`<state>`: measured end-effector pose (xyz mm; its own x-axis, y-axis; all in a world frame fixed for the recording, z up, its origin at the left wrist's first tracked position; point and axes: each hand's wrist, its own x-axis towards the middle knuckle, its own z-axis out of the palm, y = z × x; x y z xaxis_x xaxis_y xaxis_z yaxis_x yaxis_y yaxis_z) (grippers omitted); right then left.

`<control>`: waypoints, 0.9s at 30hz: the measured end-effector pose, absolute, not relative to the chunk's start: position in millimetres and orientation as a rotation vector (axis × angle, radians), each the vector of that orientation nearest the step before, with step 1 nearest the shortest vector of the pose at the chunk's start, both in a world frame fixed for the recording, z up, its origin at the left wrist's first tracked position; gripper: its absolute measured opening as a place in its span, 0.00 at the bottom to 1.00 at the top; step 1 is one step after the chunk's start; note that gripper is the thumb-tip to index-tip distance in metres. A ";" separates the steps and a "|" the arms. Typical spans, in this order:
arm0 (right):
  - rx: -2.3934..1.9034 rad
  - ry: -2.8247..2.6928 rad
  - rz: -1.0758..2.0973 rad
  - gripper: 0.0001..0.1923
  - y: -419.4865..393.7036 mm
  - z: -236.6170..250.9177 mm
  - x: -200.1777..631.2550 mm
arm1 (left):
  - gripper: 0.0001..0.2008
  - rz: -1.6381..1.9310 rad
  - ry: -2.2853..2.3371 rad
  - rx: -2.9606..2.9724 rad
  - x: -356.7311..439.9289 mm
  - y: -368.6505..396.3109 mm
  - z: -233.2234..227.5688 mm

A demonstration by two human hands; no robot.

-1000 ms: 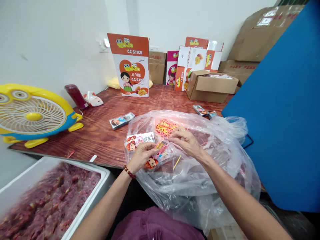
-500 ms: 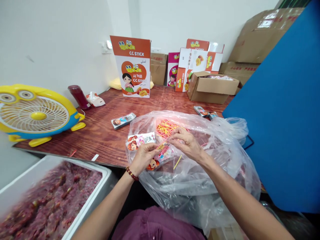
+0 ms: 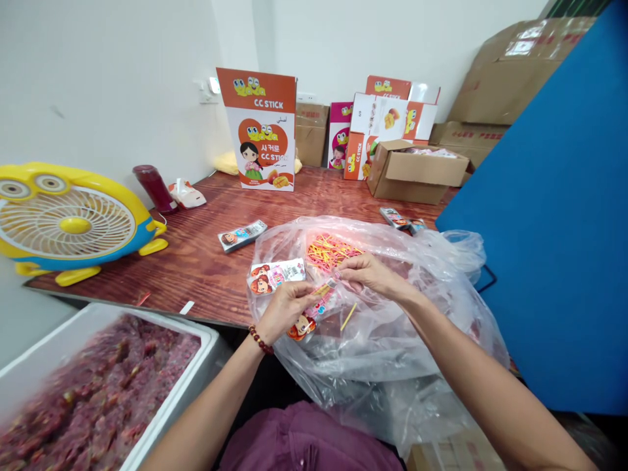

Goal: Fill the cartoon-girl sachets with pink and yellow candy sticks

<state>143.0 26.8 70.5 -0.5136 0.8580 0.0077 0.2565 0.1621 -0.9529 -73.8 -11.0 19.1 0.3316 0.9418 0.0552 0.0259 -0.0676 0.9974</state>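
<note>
Over a clear plastic bag (image 3: pixel 392 366), my left hand (image 3: pixel 286 309) is closed on a small printed packet (image 3: pixel 305 325) with a cartoon girl on it. The packet's upper end slants up to the right, and something yellow shows near my left fingertips. At that upper end my right hand (image 3: pixel 369 275) is closed in a pinch; what sits between its fingers is small and partly hidden. Just beyond the hands lies a heap of thin pink and yellow sticks (image 3: pixel 328 252). Left of it, printed packets (image 3: pixel 279 275) lie flat. One loose yellow stick (image 3: pixel 348 316) rests on the plastic.
A stack of packets (image 3: pixel 242 235) lies on the wooden table (image 3: pixel 196 222). A yellow fan (image 3: pixel 73 226) stands left, above a white foam box (image 3: pixel 209 340) of dark reddish contents. Cartons (image 3: pixel 417 176) line the back; a blue panel (image 3: pixel 549 261) borders the right.
My right hand has shifted slightly right and down, its fingers now at the packet's upper end. The packet shows more plainly between the hands. My left hand has barely moved.
</note>
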 end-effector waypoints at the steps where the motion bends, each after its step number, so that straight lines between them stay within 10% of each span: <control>1: -1.043 -1.888 1.380 0.15 27.4 71.1 143.2 | 0.09 0.981 0.961 1.424 -73.7 -10.9 18.6; 22: -0.822 -1.188 1.119 0.09 30.7 70.0 141.3 | 0.12 1.043 0.859 1.063 -97.9 -9.6 9.2; 27: -1.106 -1.710 0.992 0.09 22.2 37.7 166.7 | 0.14 1.070 0.950 1.054 -121.0 -1.3 14.3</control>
<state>166.7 22.2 37.7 -0.2492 0.9408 0.2297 0.2682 0.2949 -0.9171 -121.0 -1.3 14.3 0.2191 0.9712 -0.0932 -0.2068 0.1396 0.9684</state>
